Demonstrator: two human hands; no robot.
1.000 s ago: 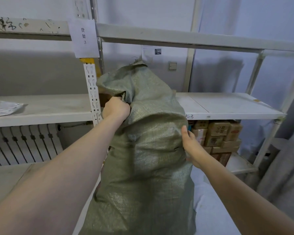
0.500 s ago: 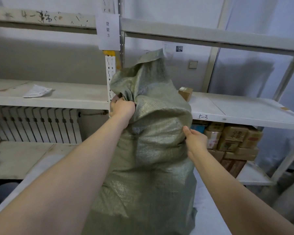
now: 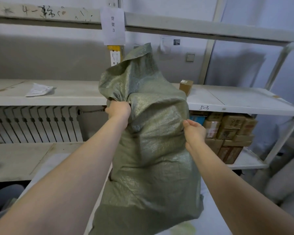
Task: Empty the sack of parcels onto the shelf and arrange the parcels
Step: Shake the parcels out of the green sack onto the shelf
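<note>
Since 1.0 s ago: sack (image 3: 151, 141) raised, top now above middle shelf (image 3: 66, 99); small box (image 3: 186, 86) appears behind it. Left hand (image 3: 119, 110) clenched on gathered cloth below the neck; right hand (image 3: 194, 133) pinches a fold on the side. Sack hangs between the fingers, before the shelf edge. Judged heavy, soft, slack woven plastic, somewhat slippery; grip bunched fabric, support underneath before tipping.

Parcel storeroom, labelled metal shelving (image 3: 61, 100), stacked cardboard boxes (image 3: 227, 131), bare walls
</note>
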